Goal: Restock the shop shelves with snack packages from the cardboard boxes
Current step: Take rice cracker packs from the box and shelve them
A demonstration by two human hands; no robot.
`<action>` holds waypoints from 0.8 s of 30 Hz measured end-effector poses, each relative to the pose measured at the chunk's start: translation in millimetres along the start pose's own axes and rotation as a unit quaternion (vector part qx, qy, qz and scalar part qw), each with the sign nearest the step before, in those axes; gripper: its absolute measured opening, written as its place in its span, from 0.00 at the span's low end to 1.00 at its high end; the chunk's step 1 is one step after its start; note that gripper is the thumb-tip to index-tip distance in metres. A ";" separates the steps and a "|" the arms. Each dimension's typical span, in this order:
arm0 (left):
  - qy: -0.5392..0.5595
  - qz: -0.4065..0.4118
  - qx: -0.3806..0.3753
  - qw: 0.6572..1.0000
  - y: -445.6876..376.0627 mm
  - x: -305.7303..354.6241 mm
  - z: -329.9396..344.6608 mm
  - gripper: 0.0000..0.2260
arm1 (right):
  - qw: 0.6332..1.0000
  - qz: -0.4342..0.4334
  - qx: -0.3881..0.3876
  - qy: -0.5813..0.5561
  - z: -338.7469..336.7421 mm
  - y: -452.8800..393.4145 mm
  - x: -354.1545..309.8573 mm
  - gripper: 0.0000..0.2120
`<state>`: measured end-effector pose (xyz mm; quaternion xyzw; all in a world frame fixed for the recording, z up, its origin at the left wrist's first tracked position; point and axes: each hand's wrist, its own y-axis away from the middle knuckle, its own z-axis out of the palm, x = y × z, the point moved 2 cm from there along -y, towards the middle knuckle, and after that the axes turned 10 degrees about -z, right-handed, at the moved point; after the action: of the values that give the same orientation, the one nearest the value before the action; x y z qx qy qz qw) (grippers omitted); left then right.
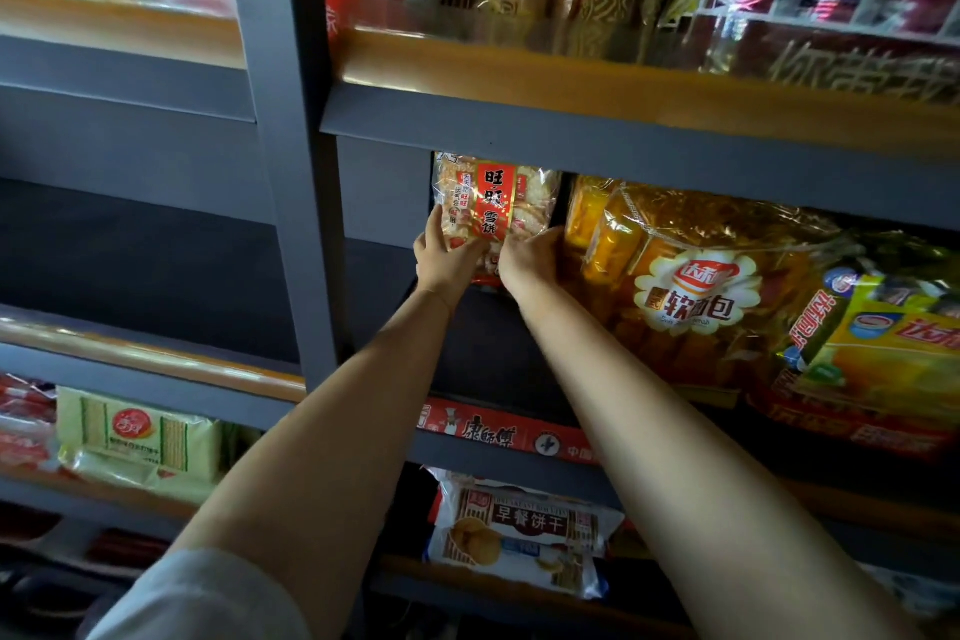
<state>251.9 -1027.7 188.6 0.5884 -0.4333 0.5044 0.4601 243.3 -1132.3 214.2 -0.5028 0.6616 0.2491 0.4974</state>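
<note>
Rice-cracker bag [488,208] stands upright at the back of the middle shelf [519,359], in the left corner of the bay, just beside the grey upright [306,224] on one side and the big orange bread bag [691,286] on the other. Both hands are on its lower half. The left hand [444,257] lies against the bag's lower left front, fingers fairly straight and spread up the film, pressing more than clasping. The right hand [530,260] curls round the lower right edge, its fingers tucked into the gap by the bread bag, so that hand's grip is closed on the bag.

The bag looks light: clear, glossy film, puffed with air, over stacked round crackers. Such film is likely slick and crackly, and the contents are probably brittle, so a hard squeeze could snap them. It seems best taken by the two side edges or supported from beneath, with flat palms steadying the faces, much as the hands sit now. The sealed top seam would also serve as a pinch point. Being soft and tall, the bag may slump forward unless it leans on the back wall or a neighbour.

Biscuit packs [514,530] lie on the shelf below.
</note>
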 end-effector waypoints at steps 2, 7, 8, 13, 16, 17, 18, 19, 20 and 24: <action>0.018 -0.005 -0.001 1.000 -1.2 0.1 0.6 0.36 | 1.000 0.005 -0.012 0.007 -5.0 5.5 -1.1 0.35; 0.040 -0.007 -0.019 0.999 6.4 1.5 1.1 0.33 | 0.993 -0.077 -0.009 -0.084 -2.8 30.1 10.0 0.30; 0.051 -0.005 -0.022 0.998 7.4 1.7 1.3 0.33 | 0.991 -0.089 -0.012 -0.103 -2.7 33.3 9.2 0.27; 0.101 -0.027 -0.070 0.992 22.4 4.1 -1.3 0.38 | 0.987 -0.070 0.002 -0.146 -8.8 33.1 6.2 0.33; 0.107 -0.030 -0.075 0.991 23.2 3.7 -1.2 0.35 | 0.991 -0.043 -0.015 -0.129 -11.3 37.7 9.8 0.36; 0.092 -0.027 -0.066 0.993 23.7 4.6 -1.0 0.37 | 0.991 -0.041 -0.014 -0.124 -14.3 41.2 9.0 0.33; 0.064 -0.025 -0.056 0.996 23.7 4.8 0.3 0.36 | 0.992 -0.043 -0.015 -0.117 -19.1 43.9 8.0 0.32; 0.045 -0.026 -0.042 0.998 28.0 6.5 0.8 0.33 | 0.993 -0.043 -0.016 -0.113 -25.3 49.3 6.6 0.31; 0.031 -0.029 -0.038 0.998 39.6 13.1 0.3 0.29 | 0.992 -0.044 -0.017 -0.117 -32.5 55.4 6.0 0.29; 0.103 0.009 -0.028 0.994 105.1 35.8 -9.8 0.04 | 0.959 -0.103 0.033 -0.263 -69.5 101.0 1.2 0.10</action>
<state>151.8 -1040.9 235.7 0.5163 -0.4033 0.5538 0.5139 122.7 -1153.1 222.3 -0.4681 0.4596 0.2983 0.6933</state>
